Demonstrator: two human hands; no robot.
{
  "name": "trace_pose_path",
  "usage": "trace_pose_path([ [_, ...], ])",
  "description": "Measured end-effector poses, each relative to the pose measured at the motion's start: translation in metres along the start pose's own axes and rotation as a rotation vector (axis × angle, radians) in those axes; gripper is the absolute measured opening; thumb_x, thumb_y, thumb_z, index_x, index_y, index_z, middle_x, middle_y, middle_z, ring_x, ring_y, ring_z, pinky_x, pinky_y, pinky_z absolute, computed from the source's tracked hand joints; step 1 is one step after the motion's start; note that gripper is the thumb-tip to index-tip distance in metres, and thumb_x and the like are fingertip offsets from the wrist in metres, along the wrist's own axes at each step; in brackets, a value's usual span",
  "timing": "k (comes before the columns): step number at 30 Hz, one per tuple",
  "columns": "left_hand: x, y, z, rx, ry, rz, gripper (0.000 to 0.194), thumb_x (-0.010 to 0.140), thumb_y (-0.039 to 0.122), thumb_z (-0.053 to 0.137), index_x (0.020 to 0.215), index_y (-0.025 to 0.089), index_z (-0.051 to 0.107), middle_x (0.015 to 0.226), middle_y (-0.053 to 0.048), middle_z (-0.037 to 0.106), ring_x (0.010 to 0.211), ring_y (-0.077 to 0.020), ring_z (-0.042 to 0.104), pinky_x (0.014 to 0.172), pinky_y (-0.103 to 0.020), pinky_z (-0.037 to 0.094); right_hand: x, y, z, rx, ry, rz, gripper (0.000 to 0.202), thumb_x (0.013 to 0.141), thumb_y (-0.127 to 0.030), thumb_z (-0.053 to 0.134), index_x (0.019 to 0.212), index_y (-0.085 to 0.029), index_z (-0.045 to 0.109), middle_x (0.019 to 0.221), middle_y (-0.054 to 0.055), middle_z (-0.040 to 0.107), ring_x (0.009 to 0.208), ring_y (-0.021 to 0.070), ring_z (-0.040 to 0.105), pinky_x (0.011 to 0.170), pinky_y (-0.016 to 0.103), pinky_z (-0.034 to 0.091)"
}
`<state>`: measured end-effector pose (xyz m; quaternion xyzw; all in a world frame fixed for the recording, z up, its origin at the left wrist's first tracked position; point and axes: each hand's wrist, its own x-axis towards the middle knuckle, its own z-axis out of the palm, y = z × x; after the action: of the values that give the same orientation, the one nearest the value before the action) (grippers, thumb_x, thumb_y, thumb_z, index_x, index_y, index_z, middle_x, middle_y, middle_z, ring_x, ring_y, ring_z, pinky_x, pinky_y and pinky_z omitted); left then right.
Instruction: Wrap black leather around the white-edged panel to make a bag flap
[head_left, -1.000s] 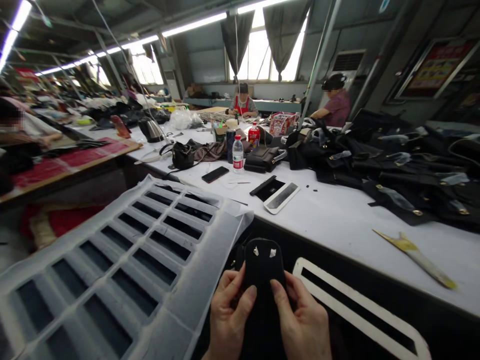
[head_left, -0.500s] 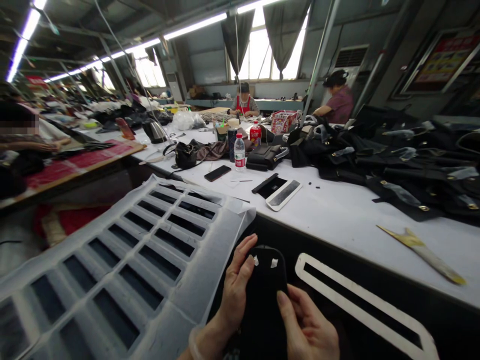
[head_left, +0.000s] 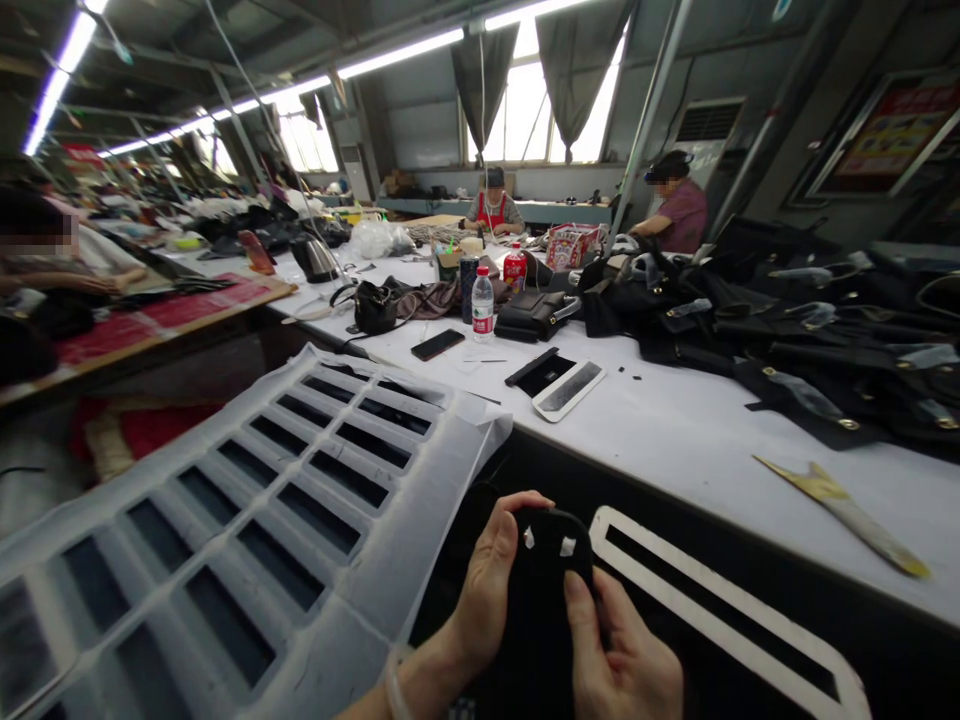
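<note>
A black piece with a rounded top end [head_left: 546, 610] is held between both hands at the lower middle. Two small white patches show near its top edge. My left hand [head_left: 491, 575] wraps the piece's left side, its fingers bent over the top edge. My right hand [head_left: 622, 640] pinches the right edge, thumb on the face below the right patch. To the right lies a white frame with a long slot [head_left: 720, 600]. At the left is a translucent white tray with several rectangular openings [head_left: 349, 570].
The white table [head_left: 675, 430] holds a brush-like yellow-tipped tool [head_left: 844, 515], a black and white flap piece [head_left: 568, 390], a phone [head_left: 438, 345], a water bottle [head_left: 482, 305] and piled black bags [head_left: 787, 310]. Several people sit at tables beyond.
The black piece and both hands have shifted slightly right and down. My left fingers have curled over its top edge, where they pointed upward before. My right hand still pinches the right edge.
</note>
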<state>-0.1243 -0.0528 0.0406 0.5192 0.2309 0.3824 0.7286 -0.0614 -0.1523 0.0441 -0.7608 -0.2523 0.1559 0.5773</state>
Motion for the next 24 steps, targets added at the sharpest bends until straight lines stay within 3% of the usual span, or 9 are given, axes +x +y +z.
trace_pose_path([
  [2, 0.004, 0.002, -0.002, 0.012, -0.046, -0.011, 0.047, 0.101, 0.051, 0.031, 0.114, 0.021, 0.064, 0.116, -0.006, 0.066, 0.102, -0.0205, 0.061, 0.092, -0.031, 0.047, 0.000, 0.004, -0.004, -0.007, -0.007, -0.006, 0.046, 0.088, -0.061, 0.054, 0.099, -0.021, 0.072, 0.067, 0.001, 0.069, 0.046, 0.0140, 0.058, 0.042, 0.021, 0.044],
  [5, 0.011, 0.005, -0.005, 0.037, -0.102, 0.047, 0.054, 0.100, 0.054, 0.028, 0.106, 0.019, 0.068, 0.121, -0.008, 0.065, 0.117, -0.0244, 0.056, 0.105, -0.035, 0.040, 0.011, 0.011, -0.013, -0.085, -0.028, -0.120, 0.043, 0.091, -0.057, 0.053, 0.112, -0.024, 0.070, 0.085, 0.003, 0.073, 0.067, 0.0171, 0.068, 0.053, 0.019, 0.052],
  [8, 0.015, 0.009, -0.005, -0.026, -0.173, 0.058, 0.053, 0.101, 0.052, 0.028, 0.104, 0.018, 0.067, 0.120, -0.009, 0.066, 0.117, -0.0259, 0.057, 0.106, -0.040, 0.039, 0.030, 0.015, -0.020, -0.230, -0.011, -0.398, 0.047, 0.092, -0.049, 0.057, 0.134, -0.027, 0.057, 0.117, 0.005, 0.068, 0.089, 0.0195, 0.069, 0.064, 0.023, 0.058],
  [11, 0.013, 0.011, -0.002, -0.023, -0.196, 0.093, 0.046, 0.102, 0.045, 0.029, 0.107, 0.017, 0.066, 0.115, -0.009, 0.067, 0.113, -0.0247, 0.059, 0.104, -0.040, 0.041, 0.043, 0.012, -0.022, -0.314, 0.010, -0.669, 0.040, 0.094, -0.038, 0.059, 0.132, -0.028, 0.058, 0.128, 0.005, 0.061, 0.108, 0.0214, 0.063, 0.085, 0.030, 0.057],
  [14, 0.011, 0.011, 0.000, 0.054, -0.181, 0.122, 0.041, 0.102, 0.042, 0.034, 0.107, 0.017, 0.066, 0.113, -0.008, 0.067, 0.110, -0.0232, 0.060, 0.101, -0.037, 0.042, 0.042, 0.002, -0.019, -0.277, 0.107, -0.834, 0.026, 0.091, -0.023, 0.065, 0.117, -0.024, 0.067, 0.117, 0.005, 0.064, 0.107, 0.0207, 0.061, 0.092, 0.034, 0.051],
  [18, 0.010, 0.007, 0.001, 0.065, -0.165, 0.095, 0.036, 0.100, 0.043, 0.043, 0.106, 0.017, 0.066, 0.111, -0.008, 0.067, 0.104, -0.0221, 0.061, 0.095, -0.035, 0.044, 0.034, -0.012, -0.015, -0.258, 0.276, -0.961, 0.018, 0.084, -0.003, 0.070, 0.095, -0.018, 0.071, 0.090, 0.004, 0.070, 0.087, 0.0179, 0.063, 0.079, 0.033, 0.050],
  [24, 0.009, 0.000, -0.001, 0.018, -0.187, 0.064, 0.032, 0.098, 0.044, 0.047, 0.106, 0.018, 0.065, 0.109, -0.008, 0.066, 0.100, -0.0205, 0.061, 0.093, -0.034, 0.044, 0.028, -0.004, -0.013, -0.264, 0.246, -1.117, 0.019, 0.085, 0.002, 0.063, 0.094, -0.013, 0.069, 0.087, 0.006, 0.070, 0.085, 0.0195, 0.064, 0.075, 0.033, 0.051],
])
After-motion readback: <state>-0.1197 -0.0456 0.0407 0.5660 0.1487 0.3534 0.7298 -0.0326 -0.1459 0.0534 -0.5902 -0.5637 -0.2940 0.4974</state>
